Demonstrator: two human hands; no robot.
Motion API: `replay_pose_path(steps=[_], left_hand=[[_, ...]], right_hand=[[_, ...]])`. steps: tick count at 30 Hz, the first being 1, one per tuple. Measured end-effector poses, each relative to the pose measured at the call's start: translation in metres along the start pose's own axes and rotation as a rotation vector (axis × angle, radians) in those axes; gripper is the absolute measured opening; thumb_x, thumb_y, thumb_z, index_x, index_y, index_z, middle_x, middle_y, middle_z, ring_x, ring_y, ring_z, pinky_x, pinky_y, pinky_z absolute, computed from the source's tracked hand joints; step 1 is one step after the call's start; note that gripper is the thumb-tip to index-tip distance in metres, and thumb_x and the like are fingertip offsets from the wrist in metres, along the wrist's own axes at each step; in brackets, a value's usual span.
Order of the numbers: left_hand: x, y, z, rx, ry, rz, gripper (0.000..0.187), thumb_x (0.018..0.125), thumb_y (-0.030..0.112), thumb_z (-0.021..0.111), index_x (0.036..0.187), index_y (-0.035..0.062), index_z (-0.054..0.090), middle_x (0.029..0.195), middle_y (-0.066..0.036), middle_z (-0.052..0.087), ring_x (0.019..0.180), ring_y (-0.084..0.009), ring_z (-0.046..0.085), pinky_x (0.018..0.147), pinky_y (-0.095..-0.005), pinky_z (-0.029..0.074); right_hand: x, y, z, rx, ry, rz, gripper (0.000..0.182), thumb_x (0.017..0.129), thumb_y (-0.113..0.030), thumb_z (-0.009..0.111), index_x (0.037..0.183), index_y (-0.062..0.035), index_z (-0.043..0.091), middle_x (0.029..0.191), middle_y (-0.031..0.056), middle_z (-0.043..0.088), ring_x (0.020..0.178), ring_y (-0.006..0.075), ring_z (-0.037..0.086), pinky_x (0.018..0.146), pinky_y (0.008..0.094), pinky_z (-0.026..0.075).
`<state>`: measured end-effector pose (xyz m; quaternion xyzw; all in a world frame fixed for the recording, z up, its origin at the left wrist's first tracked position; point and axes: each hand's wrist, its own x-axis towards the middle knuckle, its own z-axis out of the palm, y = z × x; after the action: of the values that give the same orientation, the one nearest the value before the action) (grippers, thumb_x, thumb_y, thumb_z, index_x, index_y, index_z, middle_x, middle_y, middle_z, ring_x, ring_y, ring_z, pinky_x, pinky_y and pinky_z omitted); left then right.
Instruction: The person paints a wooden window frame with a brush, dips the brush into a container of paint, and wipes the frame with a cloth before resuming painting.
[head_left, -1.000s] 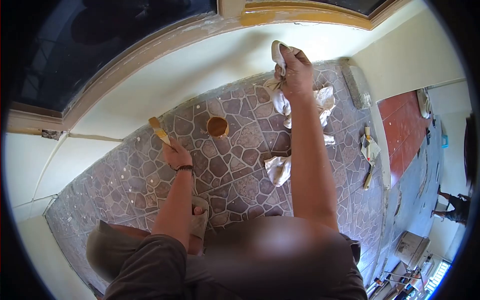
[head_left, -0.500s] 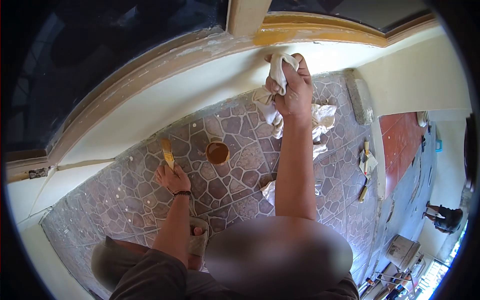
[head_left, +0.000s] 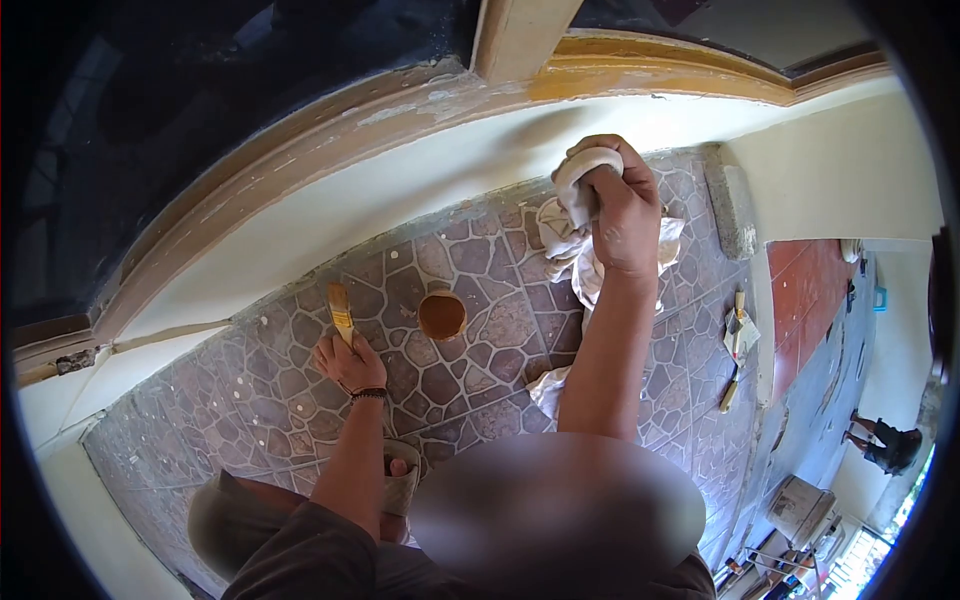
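Since 1 s ago, L hand [head_left: 348, 362] has drawn back from the wall base & its paintbrush [head_left: 341, 312] has swung round to point straighter at the wall; R hand [head_left: 628, 215] has come away from the window frame [head_left: 400, 120] w/ its rag [head_left: 592, 178].

L hand: fingers closed round brush handle, low over the stone-pattern tile floor [head_left: 495, 325]; can't tell if bristles touch it. R hand: fingers clamped on bunched off-white rag, held up nr the cream wall [head_left: 380, 195], below frame.

Open paint cup [head_left: 450, 295] w/ brown paint sits on tiles btwn the hands, just right of brush. More white rags [head_left: 586, 278] lie under/beside R forearm. Frame paint is brown & chipped, w/ an ochre stretch at right. Farther right: concrete block [head_left: 733, 212] against wall, yellow-handled tools [head_left: 731, 392] on floor, bucket [head_left: 800, 508].
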<state>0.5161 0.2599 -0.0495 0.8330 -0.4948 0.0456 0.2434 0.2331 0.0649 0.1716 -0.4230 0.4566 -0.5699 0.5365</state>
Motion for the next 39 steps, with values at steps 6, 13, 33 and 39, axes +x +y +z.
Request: replay_pose_path(steps=[6, 13, 33, 39], left_hand=[[-0.001, -0.003, 0.003, 0.018, -0.007, -0.01, 0.02, 0.084, 0.02, 0.058, 0.08, 0.0004, 0.055, 0.095, -0.017, 0.054, 0.099, -0.0389, 0.051, 0.088, -0.0514, 0.037], [0.0, -0.001, 0.001, 0.005, 0.002, 0.004, 0.02, 0.084, 0.02, 0.059, 0.08, 0.0004, 0.055, 0.095, -0.017, 0.054, 0.099, -0.0387, 0.051, 0.089, -0.0515, 0.037], [0.001, -0.002, 0.002, 0.018, 0.007, 0.028, 0.019, 0.084, 0.019, 0.058, 0.08, 0.0005, 0.054, 0.091, -0.016, 0.053, 0.094, -0.0375, 0.051, 0.085, -0.0499, 0.037], [0.001, 0.001, 0.001, 0.028, 0.005, 0.023, 0.019, 0.084, 0.019, 0.058, 0.08, 0.0007, 0.054, 0.091, -0.016, 0.053, 0.093, -0.0372, 0.051, 0.085, -0.0496, 0.038]], right_hand=[[-0.005, 0.006, 0.002, 0.072, -0.05, -0.123, 0.023, 0.08, 0.01, 0.043, 0.076, -0.0062, 0.058, 0.082, 0.0136, 0.067, 0.062, 0.0124, 0.058, 0.045, 0.0217, 0.042], [0.0, -0.001, 0.028, 0.186, 0.078, -0.125, 0.017, 0.088, 0.006, 0.054, 0.1, -0.0063, 0.056, 0.087, 0.0118, 0.065, 0.055, 0.0084, 0.053, 0.042, 0.0204, 0.038], [0.014, 0.003, 0.052, 0.345, 0.197, -0.159, 0.015, 0.089, 0.005, 0.057, 0.1, -0.0048, 0.056, 0.067, 0.0079, 0.059, 0.041, 0.0098, 0.047, 0.035, 0.0233, 0.036], [0.014, 0.0, 0.056, 0.396, 0.232, -0.112, 0.012, 0.089, 0.005, 0.056, 0.092, -0.006, 0.053, 0.066, 0.0077, 0.057, 0.04, 0.0107, 0.047, 0.035, 0.0238, 0.036]])
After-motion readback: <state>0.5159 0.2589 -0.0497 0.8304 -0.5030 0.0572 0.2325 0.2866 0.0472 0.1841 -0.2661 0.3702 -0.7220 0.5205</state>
